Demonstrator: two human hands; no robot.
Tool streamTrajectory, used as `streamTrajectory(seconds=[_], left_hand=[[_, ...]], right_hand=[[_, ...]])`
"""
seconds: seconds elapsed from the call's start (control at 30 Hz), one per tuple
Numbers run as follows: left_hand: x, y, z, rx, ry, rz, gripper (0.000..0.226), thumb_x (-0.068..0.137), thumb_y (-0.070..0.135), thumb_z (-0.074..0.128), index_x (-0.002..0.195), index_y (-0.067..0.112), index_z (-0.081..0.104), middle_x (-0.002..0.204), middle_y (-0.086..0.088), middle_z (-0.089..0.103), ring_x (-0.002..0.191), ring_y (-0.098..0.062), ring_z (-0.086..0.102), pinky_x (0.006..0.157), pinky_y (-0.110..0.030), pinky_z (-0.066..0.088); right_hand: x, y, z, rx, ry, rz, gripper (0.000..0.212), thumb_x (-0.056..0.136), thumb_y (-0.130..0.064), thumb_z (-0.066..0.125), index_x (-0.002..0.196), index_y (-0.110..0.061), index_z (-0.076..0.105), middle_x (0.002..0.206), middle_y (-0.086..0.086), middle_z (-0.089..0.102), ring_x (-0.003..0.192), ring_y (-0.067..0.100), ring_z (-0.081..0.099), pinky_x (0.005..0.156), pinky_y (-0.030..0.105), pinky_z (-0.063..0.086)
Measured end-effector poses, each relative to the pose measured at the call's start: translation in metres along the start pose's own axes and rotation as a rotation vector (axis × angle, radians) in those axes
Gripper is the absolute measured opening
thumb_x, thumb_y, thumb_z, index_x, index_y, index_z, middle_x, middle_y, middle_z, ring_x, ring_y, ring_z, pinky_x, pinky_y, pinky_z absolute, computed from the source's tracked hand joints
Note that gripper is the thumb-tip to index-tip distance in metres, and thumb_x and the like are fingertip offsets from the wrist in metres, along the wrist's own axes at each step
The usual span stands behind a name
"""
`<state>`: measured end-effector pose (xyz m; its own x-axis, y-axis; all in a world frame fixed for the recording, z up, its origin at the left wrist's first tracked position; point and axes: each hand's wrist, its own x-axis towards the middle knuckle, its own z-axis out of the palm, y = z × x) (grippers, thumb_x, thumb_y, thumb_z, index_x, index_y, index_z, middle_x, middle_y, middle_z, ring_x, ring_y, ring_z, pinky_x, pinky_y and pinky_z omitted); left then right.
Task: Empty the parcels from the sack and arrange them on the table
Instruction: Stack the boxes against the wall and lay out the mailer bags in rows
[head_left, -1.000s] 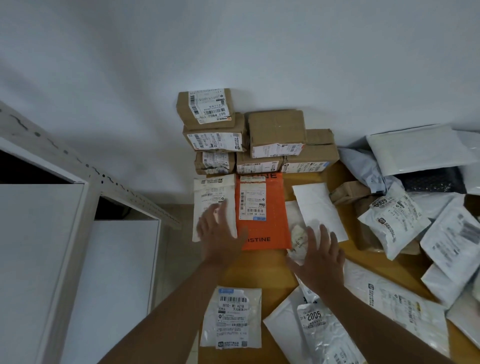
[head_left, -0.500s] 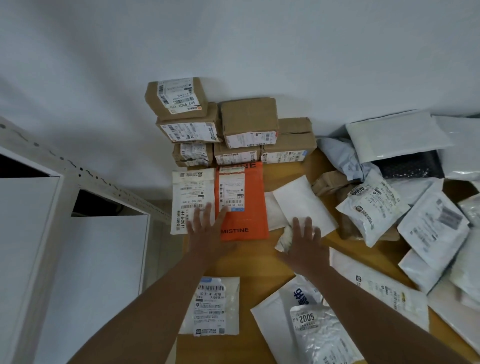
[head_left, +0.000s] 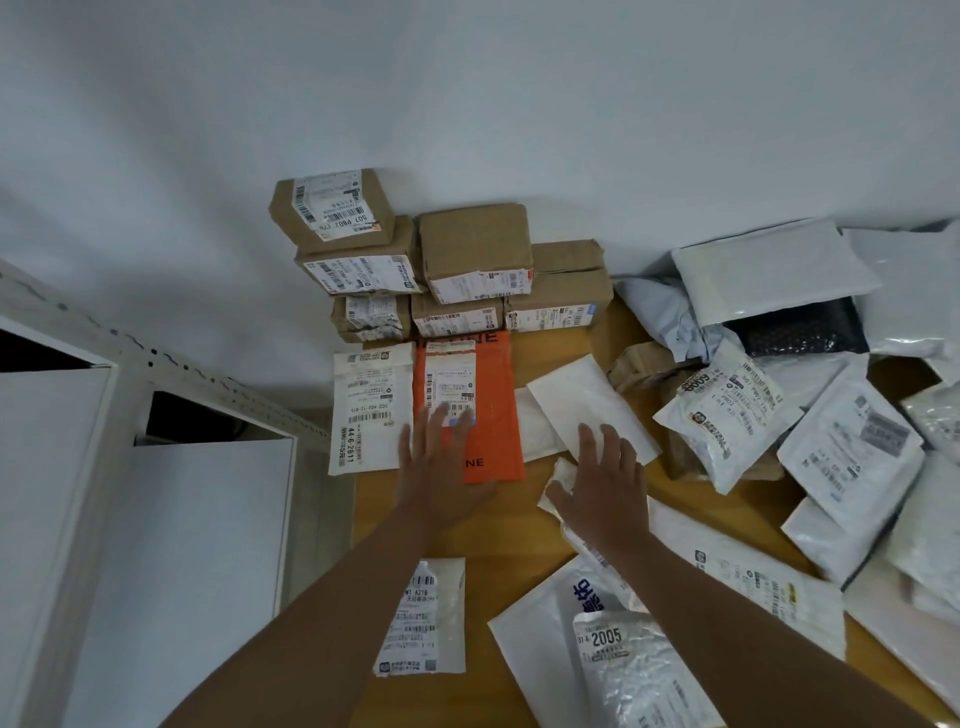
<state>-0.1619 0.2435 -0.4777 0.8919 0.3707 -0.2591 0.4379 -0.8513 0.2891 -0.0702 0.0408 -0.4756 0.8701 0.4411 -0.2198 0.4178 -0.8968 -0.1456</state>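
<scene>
An orange mailer (head_left: 488, 410) lies flat on the wooden table (head_left: 519, 530), beside a white labelled envelope (head_left: 366, 410) at the table's left edge. My left hand (head_left: 441, 457) rests flat on the orange mailer with fingers straight. My right hand (head_left: 605, 478) lies flat with spread fingers on a white padded envelope (head_left: 587, 405) and a crumpled white packet (head_left: 558, 475). Brown cardboard parcels (head_left: 467, 254) are stacked against the wall behind them. No sack is in view.
A heap of white and grey poly mailers (head_left: 852, 447) covers the table's right side. Near me lie a small labelled packet (head_left: 426, 618) and a silver bag marked 2005 (head_left: 628, 670). A white metal shelf unit (head_left: 104, 467) stands left of the table.
Both hands have slid forward: the left from the white envelope's edge onto the orange mailer, the right further onto the white padded envelope. The camera view shifted slightly.
</scene>
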Motion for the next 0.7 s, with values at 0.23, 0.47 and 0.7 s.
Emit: streamTrajectory(seconds=[0.23,0.47,0.7], left_hand=[[0.002,0.019,0.008,0.089,-0.150,-0.087,0.104,0.080,0.066,0.059,0.153,0.036,-0.009,0.160,-0.004,-0.013,0.147,-0.040,-0.011,0.116,-0.060,-0.001],[0.004,0.009,0.021,0.132,-0.121,-0.086,0.094,0.086,0.047,0.062,0.153,0.032,-0.002,0.159,-0.009,-0.001,0.145,-0.040,0.009,0.117,-0.057,0.019],[0.008,0.013,0.019,0.073,-0.145,-0.110,0.092,0.086,0.049,0.062,0.155,0.029,0.004,0.158,-0.011,0.000,0.144,-0.042,0.009,0.117,-0.056,0.019]], right_hand=[[0.063,-0.016,-0.008,-0.128,-0.302,-0.178,0.104,0.078,-0.077,0.052,0.154,-0.039,-0.008,0.161,0.010,-0.021,0.146,0.046,-0.013,0.109,0.072,0.017],[0.072,-0.021,-0.003,-0.272,-0.284,-0.247,0.068,0.096,-0.052,0.047,0.153,-0.035,0.015,0.159,0.019,0.009,0.140,0.053,0.018,0.102,0.061,0.041],[0.063,-0.008,-0.017,-0.226,-0.275,-0.327,0.046,0.095,-0.031,0.051,0.141,-0.028,0.042,0.154,0.008,0.027,0.142,0.039,0.024,0.108,0.064,0.027]])
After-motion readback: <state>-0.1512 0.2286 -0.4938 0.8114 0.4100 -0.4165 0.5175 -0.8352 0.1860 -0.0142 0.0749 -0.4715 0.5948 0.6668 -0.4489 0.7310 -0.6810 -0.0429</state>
